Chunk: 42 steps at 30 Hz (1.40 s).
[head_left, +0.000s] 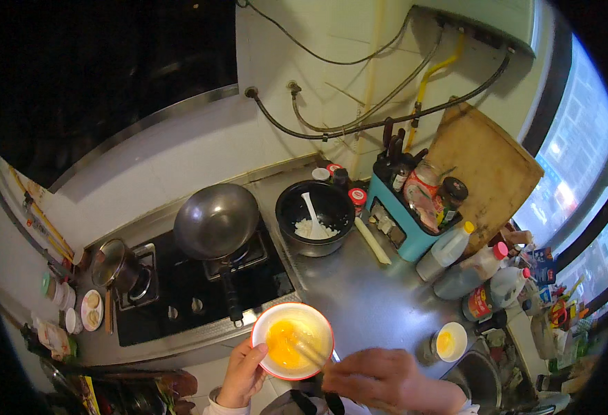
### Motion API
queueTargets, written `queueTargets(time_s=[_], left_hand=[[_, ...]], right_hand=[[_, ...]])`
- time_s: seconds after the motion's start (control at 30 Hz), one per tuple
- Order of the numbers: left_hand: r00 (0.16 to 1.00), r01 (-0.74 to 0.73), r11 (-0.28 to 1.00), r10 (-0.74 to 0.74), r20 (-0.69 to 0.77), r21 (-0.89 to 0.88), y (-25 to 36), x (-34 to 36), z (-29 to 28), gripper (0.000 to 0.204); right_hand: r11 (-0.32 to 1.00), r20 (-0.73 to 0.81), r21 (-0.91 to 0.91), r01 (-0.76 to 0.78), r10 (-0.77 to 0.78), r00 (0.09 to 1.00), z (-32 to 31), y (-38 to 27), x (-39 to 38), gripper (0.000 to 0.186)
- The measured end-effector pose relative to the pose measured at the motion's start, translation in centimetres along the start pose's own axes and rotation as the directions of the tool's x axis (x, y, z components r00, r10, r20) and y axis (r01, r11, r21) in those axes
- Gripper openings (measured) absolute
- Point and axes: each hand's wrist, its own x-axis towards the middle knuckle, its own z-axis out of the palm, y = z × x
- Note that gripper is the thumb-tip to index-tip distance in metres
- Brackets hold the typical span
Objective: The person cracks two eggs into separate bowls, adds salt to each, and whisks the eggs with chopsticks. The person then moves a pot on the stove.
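Note:
My left hand (240,377) grips the near-left side of a white bowl with a red rim (322,330), its thumb over the edge. Beaten yellow egg (281,348) lies in the bowl, streaked and bubbly. Fingers closed, my right hand (380,379) holds chopsticks (309,351) whose tips dip into the egg; hand and chopsticks are smeared by motion. The bowl is held up in front of the counter's edge, just below the handle of a dark wok (217,220).
The wok sits on a black gas hob (179,290), with a saucepan (115,263) on the left burner. A black pot (286,235) holds rice and a white paddle. Rightward are a pale stalk (373,242), teal knife rack (404,235), bottles (446,250), a small bowl (461,337) and the sink (480,380).

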Motion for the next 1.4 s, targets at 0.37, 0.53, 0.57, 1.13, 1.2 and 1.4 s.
queueTargets(time_s=[0.37, 0.53, 0.57, 1.13, 1.2, 1.4], left_hand=[[0.999, 0.044, 0.999, -0.044, 0.007, 0.026, 0.5, 0.2, 0.3, 0.034], [0.997, 0.037, 0.999, -0.039, 0.059, 0.028, 0.6, 0.2, 0.8, 0.036], [0.997, 0.05, 0.998, -0.051, 0.053, 0.024, 0.5, 0.0, 0.4, 0.036], [0.993, 0.044, 0.999, -0.042, 0.108, -0.009, 0.3, -1.7, -1.0, 0.035], [0.988, 0.058, 0.998, -0.054, 0.143, -0.023, -0.1, -1.5, -1.3, 0.034], [0.994, 0.048, 0.999, -0.045, 0.102, -0.025, -0.9, -1.3, -1.1, 0.033]], right_hand=[[0.991, 0.019, -0.121, 0.05, -0.048, 0.999, -1.6, -1.4, 0.0, 0.022], [1.0, 0.024, -0.02, -0.005, 0.006, 1.0, -0.6, -1.4, 0.1, 0.022], [0.999, 0.012, -0.049, 0.003, -0.003, 1.0, -0.5, -1.5, -0.1, 0.022], [0.982, 0.091, -0.186, -0.016, 0.033, 0.995, -0.3, -4.1, -0.4, 0.029], [0.992, 0.056, -0.119, 0.04, -0.034, 0.998, -0.4, -5.2, -0.8, 0.021], [0.991, 0.014, -0.082, -0.104, 0.105, 0.994, -0.4, -4.4, -0.6, 0.019]])
